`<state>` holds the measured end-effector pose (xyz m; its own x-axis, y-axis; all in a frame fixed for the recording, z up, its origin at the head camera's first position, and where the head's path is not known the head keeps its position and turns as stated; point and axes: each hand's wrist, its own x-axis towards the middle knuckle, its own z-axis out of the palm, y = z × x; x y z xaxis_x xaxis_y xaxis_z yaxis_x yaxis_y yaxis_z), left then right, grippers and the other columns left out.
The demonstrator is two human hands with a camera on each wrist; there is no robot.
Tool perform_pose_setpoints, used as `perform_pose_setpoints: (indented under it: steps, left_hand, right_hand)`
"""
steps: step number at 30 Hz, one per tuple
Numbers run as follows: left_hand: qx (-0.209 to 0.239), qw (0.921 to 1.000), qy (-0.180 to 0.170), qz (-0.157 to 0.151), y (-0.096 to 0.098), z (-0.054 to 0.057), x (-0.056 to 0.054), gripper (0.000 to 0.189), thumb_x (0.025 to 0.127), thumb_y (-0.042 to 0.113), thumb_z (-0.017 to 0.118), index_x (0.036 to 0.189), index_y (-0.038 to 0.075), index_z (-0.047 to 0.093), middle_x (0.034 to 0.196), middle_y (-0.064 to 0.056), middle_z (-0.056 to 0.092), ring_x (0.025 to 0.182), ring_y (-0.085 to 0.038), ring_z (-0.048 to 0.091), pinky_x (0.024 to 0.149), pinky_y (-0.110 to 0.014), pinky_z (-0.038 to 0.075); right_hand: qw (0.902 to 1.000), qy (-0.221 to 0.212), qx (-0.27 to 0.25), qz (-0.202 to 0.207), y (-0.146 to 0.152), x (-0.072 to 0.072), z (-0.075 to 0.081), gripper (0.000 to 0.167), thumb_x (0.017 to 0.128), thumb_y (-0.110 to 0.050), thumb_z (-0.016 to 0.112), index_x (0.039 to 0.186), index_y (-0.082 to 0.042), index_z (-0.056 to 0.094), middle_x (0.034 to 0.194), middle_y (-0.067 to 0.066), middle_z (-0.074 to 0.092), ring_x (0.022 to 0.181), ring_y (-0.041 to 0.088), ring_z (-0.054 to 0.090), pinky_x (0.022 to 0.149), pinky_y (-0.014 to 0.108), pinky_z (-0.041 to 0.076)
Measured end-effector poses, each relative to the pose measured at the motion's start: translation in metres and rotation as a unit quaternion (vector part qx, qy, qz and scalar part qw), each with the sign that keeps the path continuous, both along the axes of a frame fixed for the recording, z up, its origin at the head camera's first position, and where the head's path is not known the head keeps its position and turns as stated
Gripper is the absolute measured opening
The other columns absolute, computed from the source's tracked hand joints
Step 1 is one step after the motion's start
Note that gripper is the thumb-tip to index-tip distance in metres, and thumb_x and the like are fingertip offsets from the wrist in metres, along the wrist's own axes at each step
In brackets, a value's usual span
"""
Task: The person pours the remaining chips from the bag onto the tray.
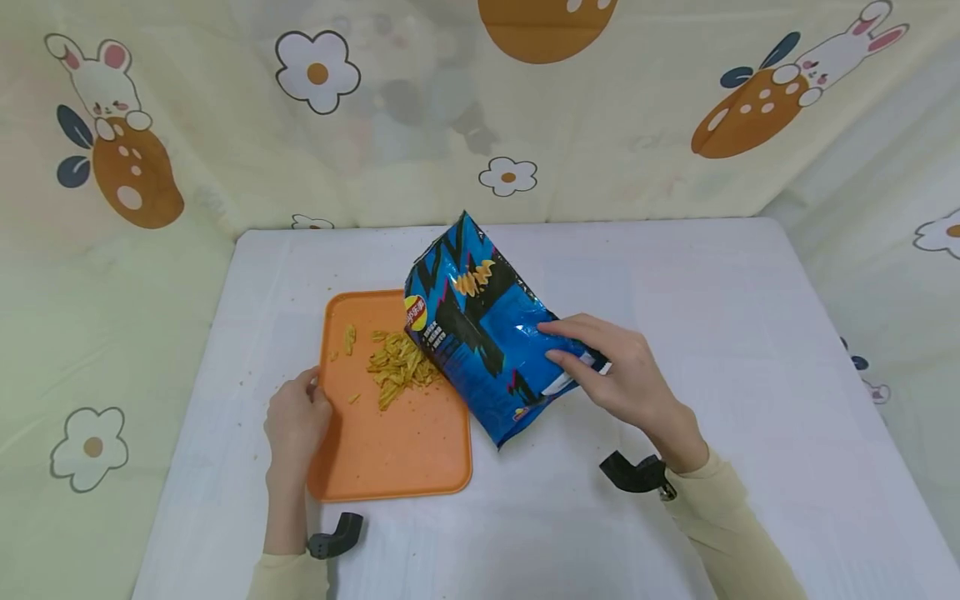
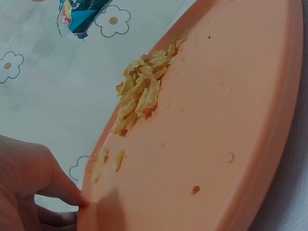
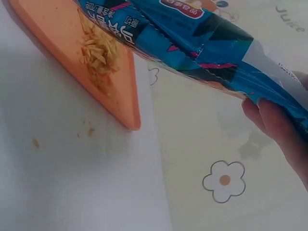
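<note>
My right hand [image 1: 626,371] grips the bottom end of a blue and black chip bag [image 1: 487,333], which slants over the right side of an orange tray [image 1: 390,454]. The bag's far end points up and left, over the tray. A heap of yellow ridged chips [image 1: 401,367] lies on the tray, partly covered by the bag. My left hand [image 1: 298,417] pinches the tray's left rim, and the left wrist view shows the thumb [image 2: 67,192] at that rim. In the right wrist view, fingers [image 3: 274,120] hold the folded, flattened end of the bag.
A few loose chip pieces [image 1: 350,339] lie apart from the heap on the tray. Small crumbs [image 3: 90,131] are scattered on the white table [image 1: 675,292]. Behind the table hangs a patterned cloth [image 1: 615,133] with flowers and rabbits.
</note>
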<state>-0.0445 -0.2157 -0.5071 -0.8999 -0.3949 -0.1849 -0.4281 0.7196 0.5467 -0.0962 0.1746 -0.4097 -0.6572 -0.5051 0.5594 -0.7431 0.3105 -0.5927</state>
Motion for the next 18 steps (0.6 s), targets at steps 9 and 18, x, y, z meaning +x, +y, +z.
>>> perform_pose_setpoints:
  steps: [9, 18]
  left_hand:
    - [-0.004, 1.0000, -0.006, 0.005, 0.002, -0.002, 0.001, 0.044, 0.102, 0.006, 0.046, 0.144, -0.003, 0.055, 0.107, -0.025, 0.065, 0.082, -0.032, 0.057, 0.066, -0.038, 0.043]
    - [-0.010, 0.9999, -0.001, 0.004, 0.003, -0.002, 0.001, 0.045, 0.099, 0.004, 0.045, 0.142, -0.005, 0.057, 0.108, -0.028, 0.066, 0.079, -0.032, 0.057, 0.062, -0.036, 0.042]
  right_hand:
    - [0.9934, -0.061, -0.003, -0.097, 0.006, 0.015, -0.019, 0.073, 0.077, 0.015, 0.079, 0.143, 0.003, 0.050, 0.099, 0.012, 0.070, 0.079, 0.017, 0.065, 0.074, 0.010, 0.047]
    - [0.9757, -0.144, -0.024, -0.163, 0.017, 0.024, -0.022, 0.047, 0.087, 0.010, 0.073, 0.132, 0.005, 0.062, 0.110, 0.018, 0.071, 0.093, 0.014, 0.068, 0.084, 0.006, 0.047]
